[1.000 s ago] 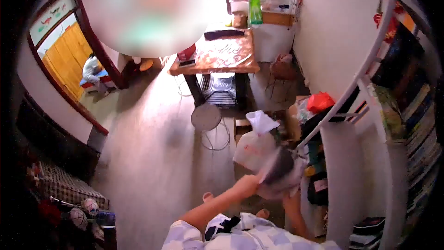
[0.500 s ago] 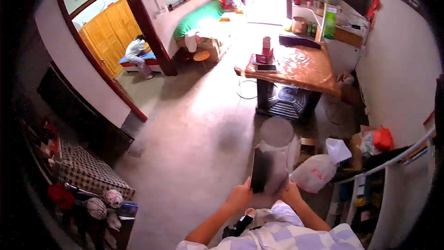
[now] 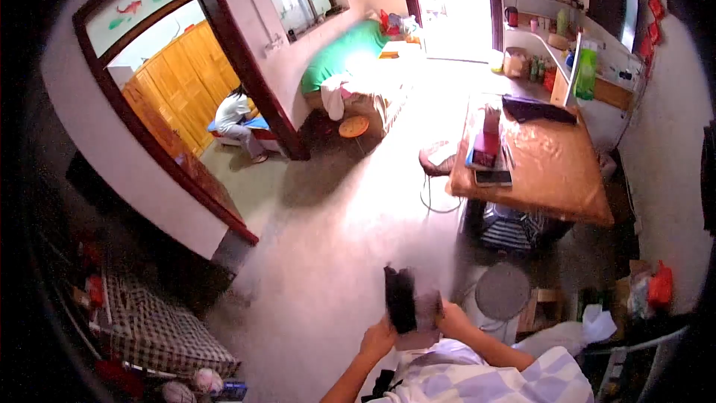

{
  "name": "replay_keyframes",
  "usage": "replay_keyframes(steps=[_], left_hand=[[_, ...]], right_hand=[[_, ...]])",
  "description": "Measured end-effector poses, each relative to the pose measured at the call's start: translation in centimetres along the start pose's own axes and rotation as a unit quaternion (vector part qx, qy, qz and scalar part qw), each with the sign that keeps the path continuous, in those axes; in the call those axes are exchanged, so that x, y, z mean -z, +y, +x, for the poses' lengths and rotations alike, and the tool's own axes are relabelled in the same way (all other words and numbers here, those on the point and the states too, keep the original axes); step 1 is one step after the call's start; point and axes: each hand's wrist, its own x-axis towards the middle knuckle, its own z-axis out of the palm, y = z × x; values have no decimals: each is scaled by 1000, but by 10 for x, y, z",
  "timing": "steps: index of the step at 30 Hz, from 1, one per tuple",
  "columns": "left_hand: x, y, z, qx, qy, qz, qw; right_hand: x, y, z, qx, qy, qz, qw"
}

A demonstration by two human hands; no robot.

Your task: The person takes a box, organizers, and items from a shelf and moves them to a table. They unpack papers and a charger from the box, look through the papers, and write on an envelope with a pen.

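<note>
Low in the head view, a dark, soft-looking piece with a paler greyish part (image 3: 401, 300) is held up between both hands, blurred. My left hand (image 3: 379, 337) is closed on its lower left edge. On the other side, my right hand (image 3: 453, 321) grips the paler part with bent fingers. What the item is cannot be made out. A round grey stool (image 3: 503, 291) stands to the right of my right hand, and a white plastic bag (image 3: 556, 337) lies beyond it.
An orange-covered table (image 3: 552, 172) stands ahead right, with a stool (image 3: 440, 160) at its left. A person (image 3: 237, 119) sits in the left doorway. A checkered cloth (image 3: 153, 313) covers something lower left. A small orange stool (image 3: 353, 127) stands by the green-covered sofa (image 3: 339, 56).
The view has swung left, so the table, stool and white bag appear further right. My hands and the held item have moved away from the bag, and remain closed on the item.
</note>
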Motion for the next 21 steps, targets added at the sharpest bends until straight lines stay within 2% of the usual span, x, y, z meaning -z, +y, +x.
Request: replay_keyframes(steps=[2, 3, 4, 5, 8, 9, 12, 15, 18, 19, 21], left_hand=[[28, -14, 35, 25, -13, 24, 999], [51, -7, 58, 90, -3, -29, 995], [57, -27, 83, 10, 4, -4, 1000], [76, -27, 107, 21, 0, -23, 1000], [103, -47, 194, 29, -20, 0, 999], [104, -55, 220, 25, -30, 25, 999], [112, -85, 324, -61, -52, -22, 997], [110, -101, 434, -164, -55, 47, 984], [114, -93, 529, -224, -173, 91, 955], [117, -83, 556, -250, -196, 70, 946], [113, -56, 613, -297, -232, 28, 926]], right_hand=[[7, -20, 51, -24, -24, -22, 999], [8, -29, 79, -27, -36, -29, 999], [9, -31, 106, -29, -48, -37, 998], [-7, -2, 142, 13, -41, -25, 999], [5, -20, 221, 4, -26, -13, 1000], [7, -19, 242, -31, -20, 33, 999], [6, -6, 325, -15, 35, 18, 999], [12, 20, 403, -44, 113, -13, 993], [27, 39, 449, -109, 191, 7, 975], [38, 38, 462, -144, 210, 46, 966], [71, 28, 480, -155, 280, 87, 943]])
